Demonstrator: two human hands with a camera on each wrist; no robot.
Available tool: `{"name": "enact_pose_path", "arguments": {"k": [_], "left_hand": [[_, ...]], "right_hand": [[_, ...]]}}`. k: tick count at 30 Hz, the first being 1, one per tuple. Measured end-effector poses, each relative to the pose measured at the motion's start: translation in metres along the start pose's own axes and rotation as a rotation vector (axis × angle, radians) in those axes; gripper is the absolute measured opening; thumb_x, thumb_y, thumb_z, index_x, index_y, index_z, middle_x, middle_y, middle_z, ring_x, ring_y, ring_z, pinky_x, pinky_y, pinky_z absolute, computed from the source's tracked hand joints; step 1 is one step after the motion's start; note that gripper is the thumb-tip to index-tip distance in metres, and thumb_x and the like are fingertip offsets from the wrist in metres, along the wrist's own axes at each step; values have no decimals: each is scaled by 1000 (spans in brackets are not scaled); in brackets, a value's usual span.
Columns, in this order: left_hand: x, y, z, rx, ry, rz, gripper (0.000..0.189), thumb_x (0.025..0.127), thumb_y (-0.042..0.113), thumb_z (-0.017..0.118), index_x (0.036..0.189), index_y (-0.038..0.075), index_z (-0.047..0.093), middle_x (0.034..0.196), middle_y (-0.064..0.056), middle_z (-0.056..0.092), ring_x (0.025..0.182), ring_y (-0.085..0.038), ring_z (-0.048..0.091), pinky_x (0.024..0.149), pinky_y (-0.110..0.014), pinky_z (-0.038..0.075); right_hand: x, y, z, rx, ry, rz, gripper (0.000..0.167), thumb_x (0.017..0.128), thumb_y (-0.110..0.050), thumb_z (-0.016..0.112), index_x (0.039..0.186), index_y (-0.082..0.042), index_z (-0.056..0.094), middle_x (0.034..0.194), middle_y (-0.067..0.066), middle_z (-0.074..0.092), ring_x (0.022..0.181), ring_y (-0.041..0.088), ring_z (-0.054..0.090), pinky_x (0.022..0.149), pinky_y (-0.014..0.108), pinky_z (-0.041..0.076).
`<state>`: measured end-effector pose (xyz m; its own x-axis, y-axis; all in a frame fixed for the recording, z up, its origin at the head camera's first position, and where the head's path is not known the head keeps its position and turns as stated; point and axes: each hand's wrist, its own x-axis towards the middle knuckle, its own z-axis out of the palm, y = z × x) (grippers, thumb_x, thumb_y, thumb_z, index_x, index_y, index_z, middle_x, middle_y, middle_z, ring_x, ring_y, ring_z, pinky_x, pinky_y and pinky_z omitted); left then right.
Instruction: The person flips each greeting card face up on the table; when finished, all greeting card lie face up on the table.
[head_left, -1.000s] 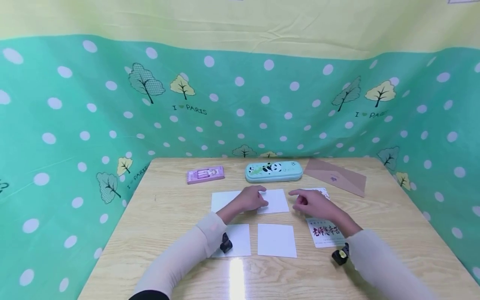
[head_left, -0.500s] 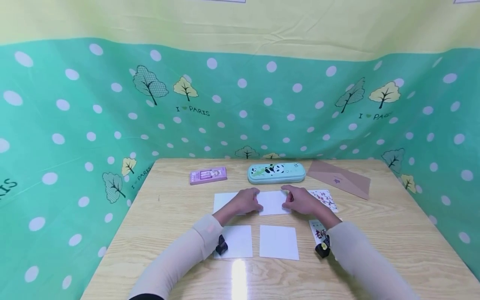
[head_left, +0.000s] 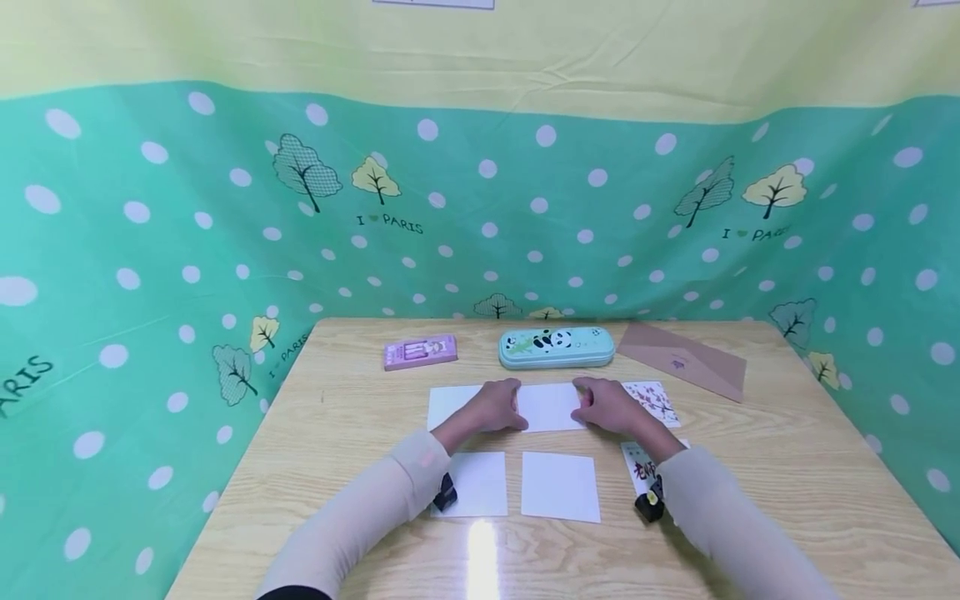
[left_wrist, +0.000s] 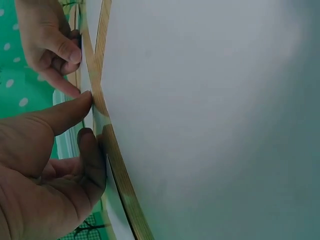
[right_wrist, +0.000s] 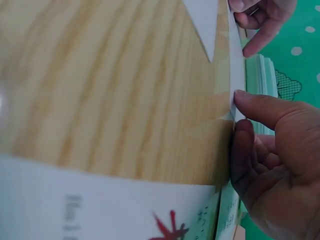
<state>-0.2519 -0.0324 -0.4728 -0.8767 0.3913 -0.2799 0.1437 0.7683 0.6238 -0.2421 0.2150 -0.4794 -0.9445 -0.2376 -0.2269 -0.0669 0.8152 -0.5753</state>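
The right hand, a second ago well apart from the blank white card, is now brought in to its right edge, so the card appears steadied from both sides. Just in front of the panda pencil case, the card is pinched at its left edge by the left hand too, fingers curled. Whether it is lifted cannot be told.
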Motion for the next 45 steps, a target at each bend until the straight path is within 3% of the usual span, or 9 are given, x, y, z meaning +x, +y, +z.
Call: {"name": "enact_pose_path", "arguments": {"k": [12,21,27,39,45], "left_hand": [[6,3,1,-39,-9,-102,80,82,22,86,150,13,45,88,-4,61,76,-19,58,72,-31,49],[11,6,-1,-20,-26,-128,78,81,22,87,147,13,47,91,-2,63,79,-18,60,74,-31,50],[12,7,-2,-36,-36,-147,76,80,20,88,143,13,46,92,-3,64,80,-20,61,76,-33,51],[8,7,0,-38,-27,-140,85,80,20,88,149,11,40,93,-3,63,81,-20,60,74,-33,50],[8,6,0,-17,-2,-121,70,84,20,84,142,8,46,92,-3,63,80,-19,60,74,-33,51]], "right_hand": [[1,2,1,47,-15,42,74,91,-22,76,154,-6,41,86,4,61,75,18,56,67,31,46],[2,0,-1,100,-29,59,69,89,-17,78,148,-5,45,91,6,61,78,19,57,70,31,48],[4,2,-1,108,-35,61,75,87,-16,79,152,-6,42,90,6,62,77,19,58,69,32,48],[3,3,2,130,-6,46,70,86,-14,81,145,-11,43,96,7,59,81,20,56,71,31,48],[0,0,2,144,17,27,70,86,-11,81,143,-11,42,102,8,57,86,20,54,75,32,47]]}}
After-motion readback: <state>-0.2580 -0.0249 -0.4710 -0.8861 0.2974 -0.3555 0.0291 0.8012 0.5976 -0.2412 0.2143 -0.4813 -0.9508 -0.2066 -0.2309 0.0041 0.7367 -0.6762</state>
